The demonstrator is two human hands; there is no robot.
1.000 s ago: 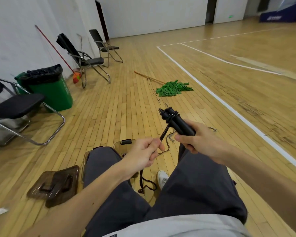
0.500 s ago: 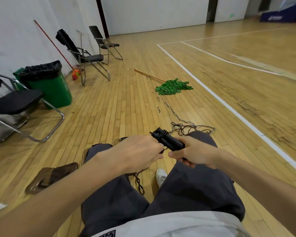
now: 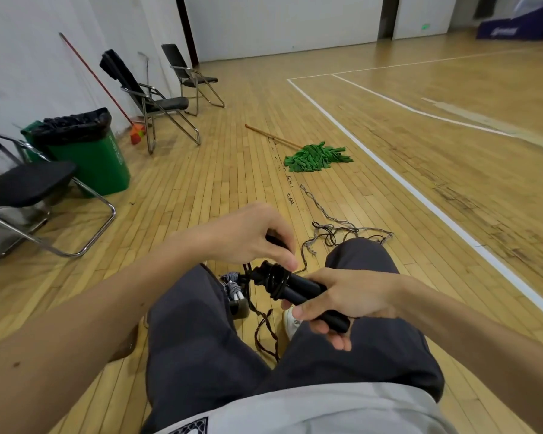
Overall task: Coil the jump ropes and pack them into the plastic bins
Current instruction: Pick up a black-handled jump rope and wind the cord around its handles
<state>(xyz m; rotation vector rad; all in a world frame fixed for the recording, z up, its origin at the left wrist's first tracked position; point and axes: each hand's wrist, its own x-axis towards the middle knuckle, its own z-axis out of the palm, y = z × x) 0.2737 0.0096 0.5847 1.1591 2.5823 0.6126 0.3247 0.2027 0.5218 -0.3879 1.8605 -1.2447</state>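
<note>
While the right hand (image 3: pixel 342 300) curls its fingers round 2 handles (image 3: pixel 306 292), I see the left hand (image 3: pixel 251 236) pinch cord (image 3: pixel 276 278) above them; the bin (image 3: pixel 240 311) beside them holds wound rope (image 3: pixel 232 286).

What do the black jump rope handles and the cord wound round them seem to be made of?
The jump rope handles: matte black, probably foam or rubber; no glare shows. The cord: thin, black, slightly glossy, likely plastic or coated; highlights glint along its wraps.

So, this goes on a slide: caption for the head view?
Mid-coil: right hand grips black jump-rope handles while left hand pinches the cord wound around them.
</note>
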